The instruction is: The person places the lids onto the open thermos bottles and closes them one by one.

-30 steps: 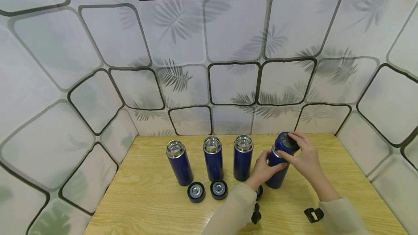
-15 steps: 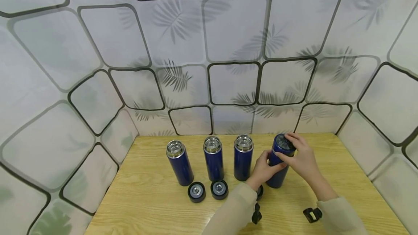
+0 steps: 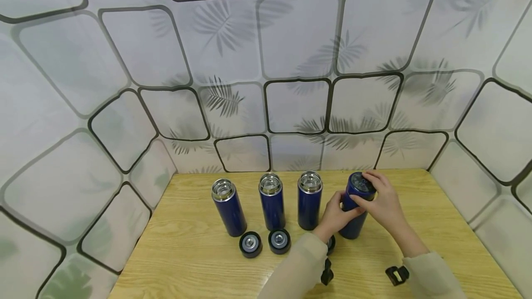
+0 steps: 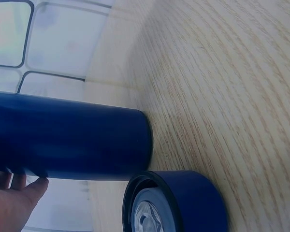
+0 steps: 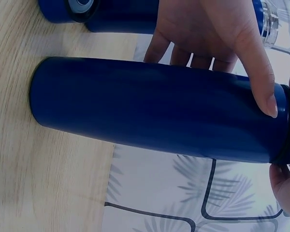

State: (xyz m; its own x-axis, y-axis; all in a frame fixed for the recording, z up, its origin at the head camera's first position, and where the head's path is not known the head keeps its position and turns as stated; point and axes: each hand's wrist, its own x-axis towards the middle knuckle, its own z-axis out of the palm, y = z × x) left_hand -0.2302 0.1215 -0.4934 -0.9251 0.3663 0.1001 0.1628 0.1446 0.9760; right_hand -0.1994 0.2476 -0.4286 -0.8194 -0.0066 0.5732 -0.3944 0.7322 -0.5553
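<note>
At the right of the head view a dark blue thermos bottle [image 3: 353, 229] stands upright on the table. Its lid [image 3: 360, 185] sits on its mouth, dark top facing up. My left hand [image 3: 335, 215] grips the upper body, with the thumb across the near side, as the right wrist view of the bottle [image 5: 150, 108] shows. My right hand [image 3: 385, 203] holds the lid between thumb and fingers. Only part of that hand [image 5: 286, 191] appears at the right wrist view's edge. The left wrist view shows the bottle's lower body [image 4: 77, 137] and a loose lid [image 4: 198, 203] near its base.
Three lidless blue bottles stand in a row to the left: one far left [image 3: 231, 212], one in the middle [image 3: 272, 209], one nearest my hands [image 3: 309, 207]. Loose lids [image 3: 250, 243] [image 3: 279, 241] lie before them, another lid [image 3: 331, 244] partly behind my left sleeve. A patterned backdrop [image 3: 299, 105] borders the wooden table [image 3: 199, 271].
The lid was tilted above the bottle's mouth a second ago; my right hand has lowered it level onto the bottle. My left hand keeps its grip, nearly still.
</note>
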